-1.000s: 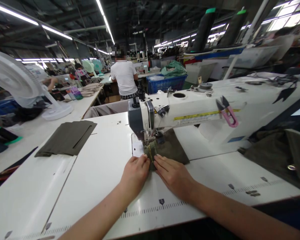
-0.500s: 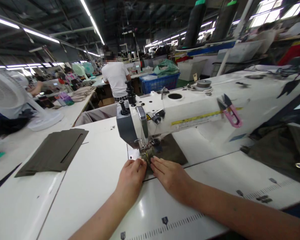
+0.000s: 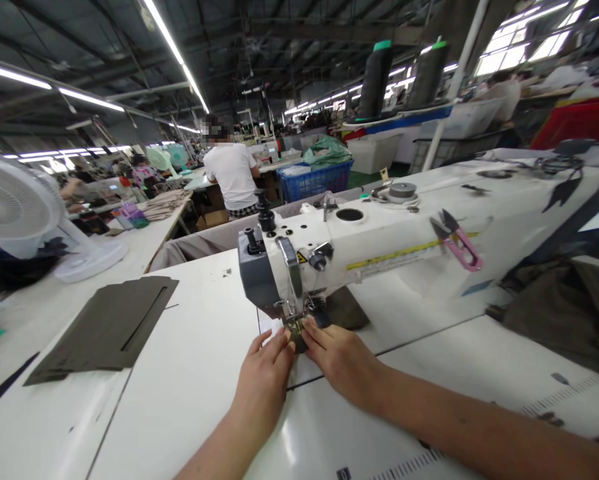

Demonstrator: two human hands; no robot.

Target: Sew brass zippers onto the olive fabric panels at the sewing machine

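A dark olive fabric piece (image 3: 348,309) lies under the head of a white sewing machine (image 3: 404,230); its near end shows between my hands. My left hand (image 3: 264,373) grips that near end with its fingertips, just left of the presser foot (image 3: 295,321). On the other side, my right hand (image 3: 346,361) holds the fabric, its fingers close together and pointing at the needle area. Both sets of fingertips are very near the foot and partly hide the cloth.
A stack of olive fabric panels (image 3: 102,327) lies on the left of the table. Pink-handled thread snips (image 3: 462,243) rest against the machine arm. A white fan (image 3: 16,207) stands at far left, more olive cloth (image 3: 549,300) at right. A person in a white shirt (image 3: 230,172) is ahead.
Less of the fabric shows beyond the machine's needle, and its near end has come nearer the foot. My hands stay on either side of it. The view has tilted up slightly.
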